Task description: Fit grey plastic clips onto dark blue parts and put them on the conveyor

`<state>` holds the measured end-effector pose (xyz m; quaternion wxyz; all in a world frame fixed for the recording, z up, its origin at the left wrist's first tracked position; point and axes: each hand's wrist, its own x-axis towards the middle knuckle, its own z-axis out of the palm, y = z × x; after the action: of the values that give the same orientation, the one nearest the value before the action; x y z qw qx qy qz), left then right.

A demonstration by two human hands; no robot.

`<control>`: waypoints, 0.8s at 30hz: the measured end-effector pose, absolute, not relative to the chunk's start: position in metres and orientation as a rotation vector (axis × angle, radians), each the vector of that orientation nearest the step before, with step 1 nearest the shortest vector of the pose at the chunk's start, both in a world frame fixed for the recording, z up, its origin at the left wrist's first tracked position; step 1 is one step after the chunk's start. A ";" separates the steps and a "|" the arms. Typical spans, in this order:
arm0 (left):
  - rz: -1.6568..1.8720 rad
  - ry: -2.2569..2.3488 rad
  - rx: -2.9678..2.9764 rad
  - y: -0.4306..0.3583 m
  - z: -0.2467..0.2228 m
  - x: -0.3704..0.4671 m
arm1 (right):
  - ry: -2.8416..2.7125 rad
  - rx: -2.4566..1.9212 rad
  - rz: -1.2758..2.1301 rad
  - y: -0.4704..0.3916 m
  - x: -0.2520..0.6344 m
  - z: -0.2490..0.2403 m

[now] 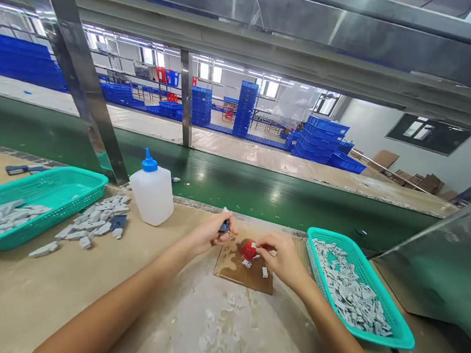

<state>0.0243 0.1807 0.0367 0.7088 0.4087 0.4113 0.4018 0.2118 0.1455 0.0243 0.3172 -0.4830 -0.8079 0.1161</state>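
My left hand [220,230] is closed around a small dark blue piece [224,226] with a white tip, held just above a brown board [238,276]. Thumb and fingers of my right hand [279,253] pinch a small white plastic piece [254,245] against a round red object [247,250] on that board. What the red object is, I cannot make out. Beside it lie loose white pieces, one near its base [247,263] and another [265,272] toward the board's right edge. The board looks wet in places.
To the right stands a green basket [403,332] full of small white pieces. On the left are another green basket [94,181], a heap of white parts [97,216] and a white squeeze bottle [153,195] with a blue cap. Behind runs a green conveyor belt [227,179], with metal posts [185,99].
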 end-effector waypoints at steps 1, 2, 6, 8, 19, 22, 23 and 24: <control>0.912 0.890 0.856 0.183 0.035 0.023 | -2.140 -1.297 0.296 0.147 0.212 0.021; 0.929 0.875 0.819 0.185 0.034 0.022 | -2.145 -1.315 0.291 0.148 0.212 0.018; 0.945 0.844 0.712 0.185 0.034 0.024 | -2.135 -1.329 0.338 0.150 0.212 0.012; 0.939 0.811 0.681 0.183 0.034 0.026 | -2.131 -1.326 0.362 0.149 0.212 0.011; 0.900 0.788 0.819 0.186 0.024 0.022 | -2.167 -1.317 0.350 0.149 0.211 0.013; 0.921 0.768 0.832 0.186 0.022 0.022 | -2.182 -1.332 0.337 0.148 0.211 0.015; 0.923 0.764 0.836 0.185 0.023 0.023 | -2.187 -1.324 0.347 0.147 0.211 0.017; 0.924 0.761 0.845 0.184 0.024 0.023 | -2.182 -1.307 0.363 0.146 0.211 0.020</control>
<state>0.0233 0.1844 0.0244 0.7434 0.3856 0.3475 0.4218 0.2114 0.1455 0.0196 0.2822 -0.4881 -0.8147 0.1356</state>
